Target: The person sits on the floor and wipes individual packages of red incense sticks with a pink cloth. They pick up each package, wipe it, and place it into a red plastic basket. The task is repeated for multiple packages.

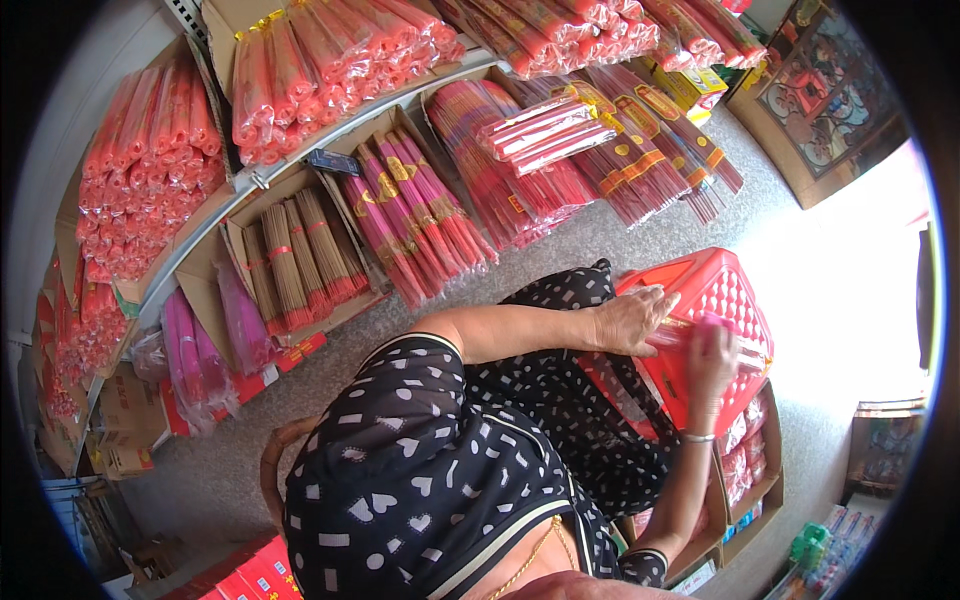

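Observation:
A red plastic stool (731,300) with a raised pattern stands before me. On its seat lies a clear-wrapped reddish packet (752,361), its contents not clear. My left hand (634,321) rests at the packet's near left end, fingers spread over the stool's edge; whether it presses on the packet I cannot tell. My right hand (711,360), with a bracelet at the wrist, is blurred above the packet and grips a bright pink cloth or wad (716,322), mostly hidden by the fingers.
Shelves to the left and ahead hold wrapped red rolls (300,82). Below are bundled incense sticks (289,262) in cardboard boxes and more wrapped incense (517,172). Cartons of red packets (742,457) stand beside the stool. A wooden chair arm (277,457) is behind me.

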`<state>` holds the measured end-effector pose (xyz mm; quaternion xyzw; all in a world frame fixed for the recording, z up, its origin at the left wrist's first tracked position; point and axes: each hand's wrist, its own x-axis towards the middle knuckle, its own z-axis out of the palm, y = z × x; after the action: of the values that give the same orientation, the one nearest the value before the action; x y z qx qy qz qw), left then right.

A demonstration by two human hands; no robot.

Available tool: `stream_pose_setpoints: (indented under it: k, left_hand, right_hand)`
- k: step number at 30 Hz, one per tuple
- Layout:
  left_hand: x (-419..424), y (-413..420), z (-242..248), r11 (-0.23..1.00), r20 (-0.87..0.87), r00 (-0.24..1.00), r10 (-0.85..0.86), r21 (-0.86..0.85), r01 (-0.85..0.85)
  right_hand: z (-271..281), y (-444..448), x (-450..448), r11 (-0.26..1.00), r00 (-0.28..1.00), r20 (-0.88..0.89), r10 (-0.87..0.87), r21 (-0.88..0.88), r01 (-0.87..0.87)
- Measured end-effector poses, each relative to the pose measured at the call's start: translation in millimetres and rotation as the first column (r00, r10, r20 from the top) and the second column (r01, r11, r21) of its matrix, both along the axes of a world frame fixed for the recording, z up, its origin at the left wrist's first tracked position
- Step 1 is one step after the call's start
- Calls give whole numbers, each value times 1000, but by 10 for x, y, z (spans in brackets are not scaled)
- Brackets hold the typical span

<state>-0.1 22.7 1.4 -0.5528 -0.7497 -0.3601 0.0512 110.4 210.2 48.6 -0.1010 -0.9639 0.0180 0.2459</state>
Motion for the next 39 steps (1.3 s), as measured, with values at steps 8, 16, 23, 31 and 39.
stream_pose_setpoints:
  k: [8, 16, 23, 31, 39]
  left_hand:
    - [73, -40, 189, 997, -32, 999, 0, -76, -3]
    - [-104, 3, 500, 998, 435, 901, 6, -58, 21]
    - [-1037, -574, 386, 942, 861, 508, -17, 184, -280]
    - [-2550, -1487, -147, 805, 612, 720, 326, 220, -551]
    - [-3500, -1806, -848, 545, 67, 544, 837, -205, -813]
  right_hand:
    - [20, 205, 147, 973, 994, -26, -106, -209, 99]
    - [-300, 705, 703, 891, 860, -270, -433, -270, 364]
    - [-298, 632, 738, 904, 870, -297, -393, -297, 307]
    - [-245, 493, 726, 887, 881, -235, -411, -326, 327]
    - [-143, 411, 642, 880, 882, -217, -419, -336, 335]
